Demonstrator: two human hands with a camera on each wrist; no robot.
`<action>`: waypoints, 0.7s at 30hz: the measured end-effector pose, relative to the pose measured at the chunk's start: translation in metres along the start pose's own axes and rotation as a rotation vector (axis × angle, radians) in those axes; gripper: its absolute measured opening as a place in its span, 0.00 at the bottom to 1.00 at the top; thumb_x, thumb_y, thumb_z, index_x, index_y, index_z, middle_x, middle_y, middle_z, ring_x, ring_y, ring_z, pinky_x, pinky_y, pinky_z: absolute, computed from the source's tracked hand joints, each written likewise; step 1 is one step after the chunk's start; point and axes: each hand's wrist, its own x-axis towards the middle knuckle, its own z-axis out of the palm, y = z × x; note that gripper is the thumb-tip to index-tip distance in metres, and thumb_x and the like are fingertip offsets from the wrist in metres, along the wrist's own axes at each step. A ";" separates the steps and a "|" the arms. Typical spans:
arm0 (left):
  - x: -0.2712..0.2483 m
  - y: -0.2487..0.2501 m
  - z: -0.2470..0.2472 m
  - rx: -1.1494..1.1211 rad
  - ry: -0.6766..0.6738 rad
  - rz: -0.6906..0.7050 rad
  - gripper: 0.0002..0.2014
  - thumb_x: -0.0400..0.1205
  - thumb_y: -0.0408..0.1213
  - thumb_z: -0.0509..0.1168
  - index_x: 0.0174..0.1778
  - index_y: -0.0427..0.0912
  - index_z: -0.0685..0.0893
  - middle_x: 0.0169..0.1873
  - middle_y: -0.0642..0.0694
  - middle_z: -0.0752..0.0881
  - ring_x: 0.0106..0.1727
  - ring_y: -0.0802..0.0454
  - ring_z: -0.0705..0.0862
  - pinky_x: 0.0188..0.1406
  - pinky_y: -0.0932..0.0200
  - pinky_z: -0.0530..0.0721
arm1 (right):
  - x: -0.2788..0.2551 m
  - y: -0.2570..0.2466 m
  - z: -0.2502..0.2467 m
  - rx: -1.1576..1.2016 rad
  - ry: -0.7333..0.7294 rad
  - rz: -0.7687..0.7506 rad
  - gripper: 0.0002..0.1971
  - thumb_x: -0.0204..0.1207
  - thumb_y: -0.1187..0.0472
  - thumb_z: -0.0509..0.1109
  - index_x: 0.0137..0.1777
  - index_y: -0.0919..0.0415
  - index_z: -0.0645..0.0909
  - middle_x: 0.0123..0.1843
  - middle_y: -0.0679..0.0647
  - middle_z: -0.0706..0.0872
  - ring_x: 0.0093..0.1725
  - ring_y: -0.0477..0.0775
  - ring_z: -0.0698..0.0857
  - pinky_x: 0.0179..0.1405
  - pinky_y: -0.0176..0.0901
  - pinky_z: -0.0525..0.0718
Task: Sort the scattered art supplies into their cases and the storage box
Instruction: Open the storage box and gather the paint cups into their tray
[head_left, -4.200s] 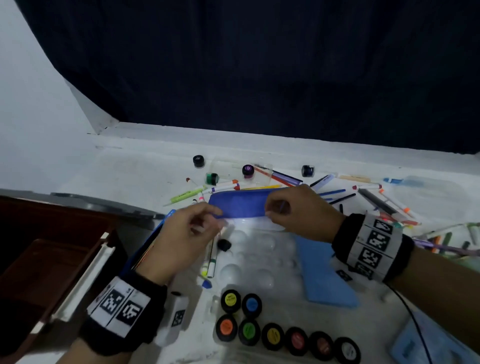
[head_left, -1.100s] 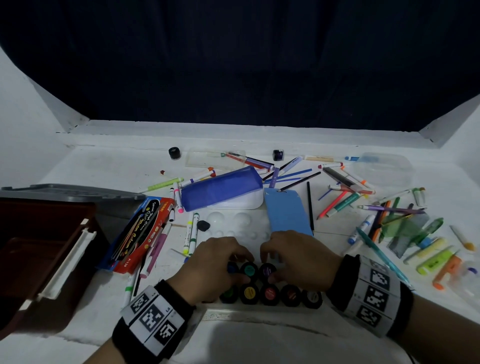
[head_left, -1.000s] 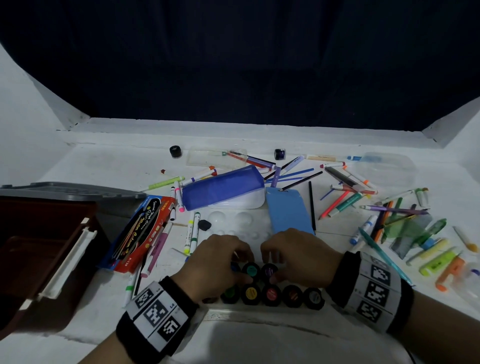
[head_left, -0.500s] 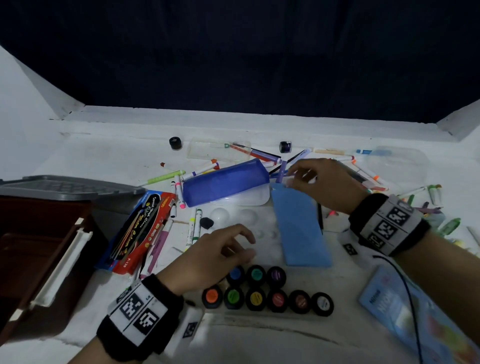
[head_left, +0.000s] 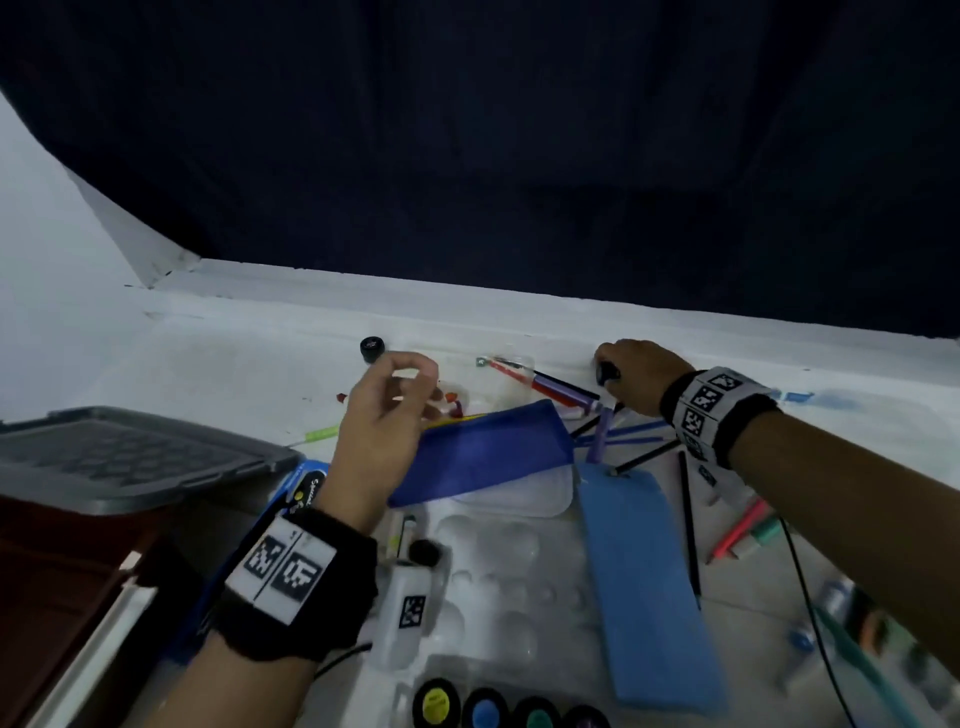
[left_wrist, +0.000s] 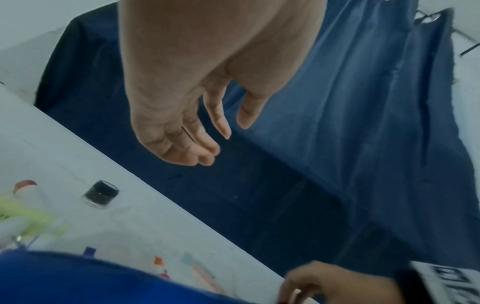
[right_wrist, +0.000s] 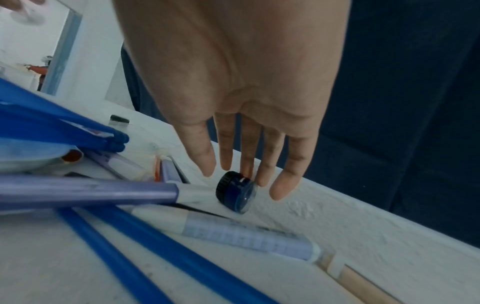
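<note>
Right wrist view showed the right hand (right_wrist: 233, 98) reaching down with straight, slightly spread fingers (right_wrist: 249, 164), their tips touching a small blue paint pot (right_wrist: 235, 192) that lay on its side near the far edge of the table (right_wrist: 363, 236), just beside a purple marker (right_wrist: 91, 191). The fingers had not closed on the pot. In the head view, the left hand (head_left: 387, 415) hung above the table with loosely bent fingers, holding nothing, near a second black-lidded pot (head_left: 372, 347) at the far left and above a dark blue pencil case (head_left: 483, 452). The paint tray (head_left: 498, 571), with several pots seated along its near edge, lay close to the person; the brown storage box (head_left: 62, 571) stood at the near left. The step in hand appeared to be collecting stray pots for the tray. To do it well, thumb and forefinger should probably close across the lid and base, since a pot on its side may roll away under a light touch.
</note>
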 end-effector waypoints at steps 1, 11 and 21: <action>0.015 -0.003 -0.001 0.028 0.060 0.006 0.03 0.87 0.38 0.65 0.48 0.49 0.83 0.43 0.46 0.87 0.37 0.57 0.85 0.36 0.64 0.81 | 0.006 0.000 0.003 -0.024 -0.015 -0.005 0.14 0.81 0.63 0.64 0.65 0.62 0.78 0.62 0.62 0.80 0.62 0.64 0.80 0.58 0.51 0.79; 0.151 -0.067 -0.025 0.482 0.233 -0.177 0.20 0.79 0.35 0.69 0.67 0.48 0.76 0.68 0.41 0.75 0.55 0.43 0.81 0.66 0.42 0.83 | 0.030 0.010 0.024 -0.112 0.019 -0.061 0.08 0.78 0.69 0.63 0.54 0.64 0.79 0.57 0.58 0.74 0.55 0.61 0.80 0.49 0.47 0.79; 0.201 -0.084 -0.030 0.889 -0.002 -0.307 0.24 0.80 0.35 0.65 0.74 0.39 0.75 0.70 0.36 0.80 0.69 0.37 0.80 0.68 0.48 0.79 | -0.023 -0.007 0.002 0.221 0.223 -0.198 0.11 0.67 0.68 0.74 0.49 0.58 0.83 0.50 0.51 0.80 0.48 0.54 0.81 0.47 0.48 0.82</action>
